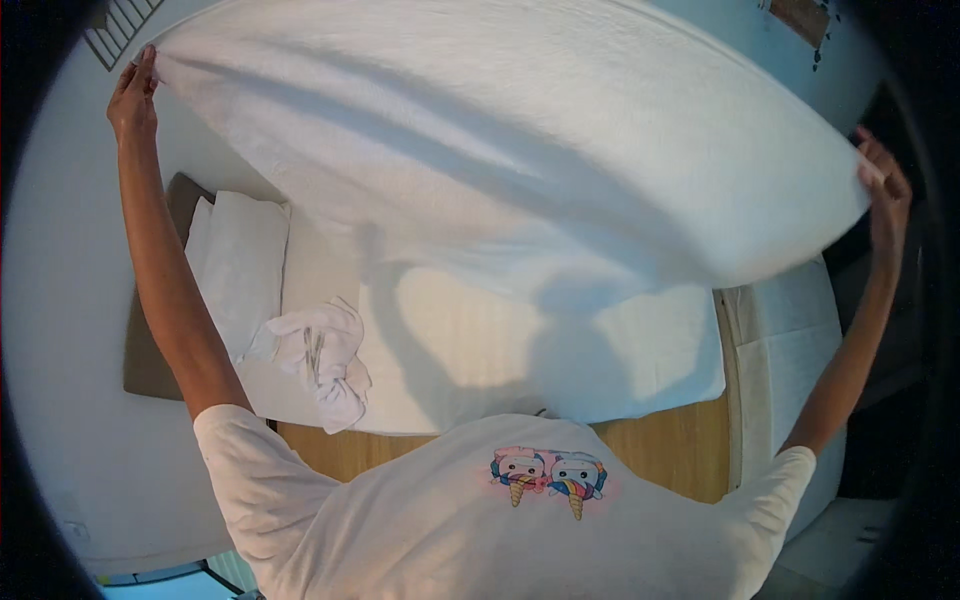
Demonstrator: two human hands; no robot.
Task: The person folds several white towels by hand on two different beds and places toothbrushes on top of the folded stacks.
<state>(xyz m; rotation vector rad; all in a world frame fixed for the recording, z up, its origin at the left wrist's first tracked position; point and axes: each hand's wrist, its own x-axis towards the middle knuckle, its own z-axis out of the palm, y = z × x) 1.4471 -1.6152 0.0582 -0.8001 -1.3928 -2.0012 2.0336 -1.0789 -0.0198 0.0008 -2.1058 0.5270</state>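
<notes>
A large white sheet is stretched out and billowing in the air above the bed. My left hand, raised at the upper left, pinches one corner of it. At the far right my right hand grips another part of its edge. Both arms are spread wide. Below the cloth lies a white-covered mattress, with shadows of an arm and a head across it. The sheet hides the mattress's far side.
White pillows lean at the bed's left end, by a brown headboard. A crumpled white cloth lies near them. Wood-coloured surface shows along the near side. A pale padded piece stands right of the mattress.
</notes>
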